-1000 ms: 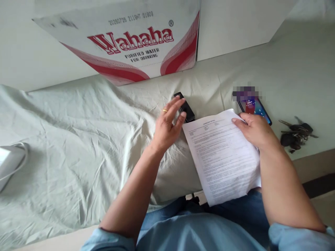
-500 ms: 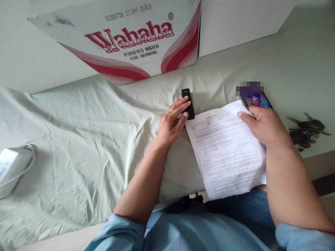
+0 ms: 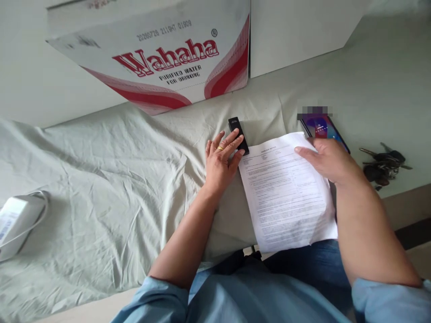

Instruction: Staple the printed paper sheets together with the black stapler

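Observation:
A small black stapler (image 3: 233, 122) lies on the cloth, its near end at the top left corner of a printed paper (image 3: 279, 197). My left hand (image 3: 220, 163), with a ring on one finger, rests fingertips on top of the stapler. Its fingers are stretched and spread, and the thumb is beside the paper's corner. My right hand (image 3: 332, 159) pinches the paper at its upper right edge, thumb on top and fingers hidden underneath. The lower part of the sheet is creased and hangs over my lap.
A phone (image 3: 321, 128) with its screen lit lies beyond my right hand, with a bunch of keys (image 3: 387, 163) further right. A large Wahaha water carton (image 3: 168, 58) stands at the back. A white box-shaped device (image 3: 20, 220) with a cable sits far left on the wrinkled cloth (image 3: 111, 188).
The left hand's outer fingers have spread further apart on the stapler. The right hand still holds the paper. The view has shifted slightly.

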{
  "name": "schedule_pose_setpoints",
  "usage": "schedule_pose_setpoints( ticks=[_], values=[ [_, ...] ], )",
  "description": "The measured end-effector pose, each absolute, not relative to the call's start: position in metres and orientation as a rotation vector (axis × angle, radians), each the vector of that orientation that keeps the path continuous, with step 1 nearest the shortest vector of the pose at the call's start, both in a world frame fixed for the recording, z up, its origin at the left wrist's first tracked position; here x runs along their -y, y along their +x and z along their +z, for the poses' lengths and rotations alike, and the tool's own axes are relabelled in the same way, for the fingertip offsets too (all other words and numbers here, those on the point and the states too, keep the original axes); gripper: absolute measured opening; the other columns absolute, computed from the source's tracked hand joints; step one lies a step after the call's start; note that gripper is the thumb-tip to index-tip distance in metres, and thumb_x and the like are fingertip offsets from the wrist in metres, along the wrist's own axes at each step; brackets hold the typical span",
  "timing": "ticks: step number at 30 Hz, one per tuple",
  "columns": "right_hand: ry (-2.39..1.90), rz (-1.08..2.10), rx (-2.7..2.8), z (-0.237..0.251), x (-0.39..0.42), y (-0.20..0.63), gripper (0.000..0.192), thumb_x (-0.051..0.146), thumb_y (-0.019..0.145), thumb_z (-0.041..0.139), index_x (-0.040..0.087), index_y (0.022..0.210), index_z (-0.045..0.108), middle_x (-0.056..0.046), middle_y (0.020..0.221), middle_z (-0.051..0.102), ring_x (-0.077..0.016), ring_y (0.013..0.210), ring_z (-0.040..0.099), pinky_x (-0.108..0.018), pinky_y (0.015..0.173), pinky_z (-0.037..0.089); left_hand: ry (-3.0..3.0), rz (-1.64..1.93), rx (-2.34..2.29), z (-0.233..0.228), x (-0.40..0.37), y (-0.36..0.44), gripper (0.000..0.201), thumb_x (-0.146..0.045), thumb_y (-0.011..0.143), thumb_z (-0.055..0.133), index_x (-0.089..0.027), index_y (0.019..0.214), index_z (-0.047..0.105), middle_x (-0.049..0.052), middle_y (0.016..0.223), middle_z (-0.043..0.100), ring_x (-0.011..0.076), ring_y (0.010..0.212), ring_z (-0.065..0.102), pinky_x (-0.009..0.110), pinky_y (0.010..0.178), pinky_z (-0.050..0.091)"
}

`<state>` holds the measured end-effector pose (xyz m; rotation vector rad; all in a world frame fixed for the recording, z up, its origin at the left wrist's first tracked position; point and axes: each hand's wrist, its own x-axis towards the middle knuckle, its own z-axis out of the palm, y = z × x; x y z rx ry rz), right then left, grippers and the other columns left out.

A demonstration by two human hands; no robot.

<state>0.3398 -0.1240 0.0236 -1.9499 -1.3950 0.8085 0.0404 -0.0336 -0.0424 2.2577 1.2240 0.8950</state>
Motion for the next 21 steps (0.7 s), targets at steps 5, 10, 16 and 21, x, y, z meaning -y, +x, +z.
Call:
schedule_pose_setpoints(
  ticks=[5, 10, 16, 21],
  values=[
    [-1.809, 1.305, 1.423, 0.045, 0.131, 0.330, 0.037, 0.059, 0.077, 0.092, 0.026, 0.076, 0.076, 0.002, 0.069, 0.071, -0.0189, 0.065, 0.066, -0.031, 0.061, 0.051, 2.143, 1.084, -1.118, -0.043, 0.027, 0.041, 0.048, -0.060, 0.110, 0.061, -0.027, 0.141, 0.076, 0.012, 0.156, 0.071, 0.0317, 0.152, 0.060, 0.056, 0.131, 0.043],
    [-1.464, 1.592, 1.600, 0.058, 0.136, 0.325, 0.044, 0.066, 0.085, 0.086, 0.024, 0.075, 0.077, 0.004, 0.065, 0.066, -0.0132, 0.060, 0.058, -0.026, 0.055, 0.047, 1.638, 1.320, -1.161, -0.033, 0.026, 0.038, 0.054, -0.070, 0.102, 0.068, -0.024, 0.129, 0.078, 0.012, 0.132, 0.076, 0.0211, 0.112, 0.075, 0.030, 0.087, 0.062],
    [-1.518, 1.161, 1.248, 0.031, 0.123, 0.310, 0.031, 0.059, 0.083, 0.089, 0.029, 0.085, 0.083, 0.001, 0.081, 0.080, -0.0204, 0.081, 0.075, -0.034, 0.073, 0.063, 1.063, 1.161, -1.063, -0.018, 0.026, 0.037, 0.078, -0.088, 0.101, 0.048, -0.020, 0.070, 0.071, 0.004, 0.061, 0.064, 0.0111, 0.046, 0.049, 0.028, 0.044, 0.034],
    [-1.553, 1.034, 1.097, 0.021, 0.119, 0.308, 0.031, 0.053, 0.084, 0.091, 0.027, 0.100, 0.085, -0.002, 0.095, 0.085, -0.0263, 0.095, 0.080, -0.044, 0.088, 0.068, 1.075, 1.100, -0.962, -0.020, 0.025, 0.032, 0.061, -0.074, 0.084, 0.085, -0.020, 0.065, 0.064, -0.003, 0.052, 0.051, 0.0079, 0.043, 0.040, 0.026, 0.041, 0.026]
  ],
)
